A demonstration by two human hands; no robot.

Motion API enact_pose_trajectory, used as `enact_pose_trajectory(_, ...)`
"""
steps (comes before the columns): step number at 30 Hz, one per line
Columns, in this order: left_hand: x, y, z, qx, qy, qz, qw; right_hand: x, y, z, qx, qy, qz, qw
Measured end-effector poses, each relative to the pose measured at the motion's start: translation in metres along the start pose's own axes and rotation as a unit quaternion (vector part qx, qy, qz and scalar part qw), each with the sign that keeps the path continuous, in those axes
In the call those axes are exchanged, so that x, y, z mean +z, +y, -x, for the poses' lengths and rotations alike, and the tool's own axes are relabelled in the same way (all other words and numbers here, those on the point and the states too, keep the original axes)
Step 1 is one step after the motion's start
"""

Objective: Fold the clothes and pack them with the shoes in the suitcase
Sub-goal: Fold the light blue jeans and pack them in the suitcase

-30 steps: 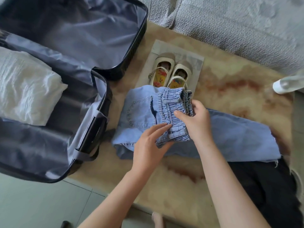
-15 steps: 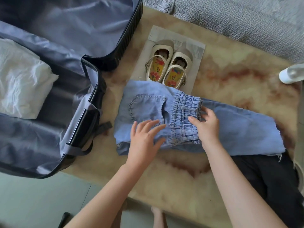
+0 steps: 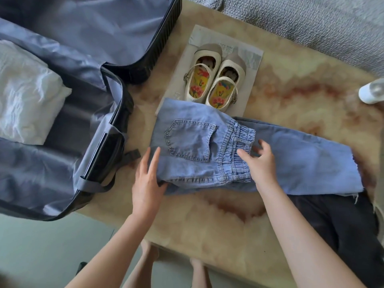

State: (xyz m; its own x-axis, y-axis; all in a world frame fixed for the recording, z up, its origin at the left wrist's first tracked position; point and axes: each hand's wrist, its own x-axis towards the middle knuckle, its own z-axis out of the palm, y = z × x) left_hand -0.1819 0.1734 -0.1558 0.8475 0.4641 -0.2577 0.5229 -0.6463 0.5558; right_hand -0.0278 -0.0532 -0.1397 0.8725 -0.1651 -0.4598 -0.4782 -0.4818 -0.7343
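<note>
- Pressing down, the left hand (image 3: 147, 179) lies with straight fingers on the left fold of the jeans (image 3: 193, 142), thumb at the near edge. It grips nothing and is likely pinning the fold so that it stays.
- The right hand (image 3: 262, 165) rests spread and relaxed on the elastic waistband, right of the back pocket, and holds nothing. It seems to be smoothing the doubled-over top onto the legs.
- The jeans lie on the rug (image 3: 228, 221), top half folded over and legs running out unfolded to the right. By my reading at least one more fold is due before packing.
- A black garment (image 3: 342, 225) lies near and right of the jeans, partly under their frayed hem, not yet folded.
- Left of the jeans the suitcase (image 3: 116, 129) lies open, close enough for a short reach. Its near half holds one folded white bundle (image 3: 27, 96); the far half shows grey lining.
- Just beyond the jeans the shoes (image 3: 212, 80) stand side by side on a grey sheet (image 3: 251, 56), heels touching the jeans' far edge, not yet packed.
</note>
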Motion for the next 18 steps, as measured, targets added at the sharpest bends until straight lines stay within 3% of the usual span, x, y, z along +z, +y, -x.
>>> enact_pose_trajectory(5, 0.000, -0.003, 0.009, 0.064, -0.004, 0.064, 0.996, 0.003, 0.014, 0.009, 0.034, -0.011, 0.050, 0.998)
enact_pose_trajectory(11, -0.018, -0.036, 0.010, 0.205, -0.031, -0.021, 0.978, -0.019, 0.010, 0.001, -0.030, 0.075, 0.028, 0.996)
enact_pose_trajectory(18, -0.010, -0.041, 0.008, 0.258, -0.090, -0.105, 0.956, 0.000, 0.018, 0.014, 0.100, -0.037, -0.104, 0.989)
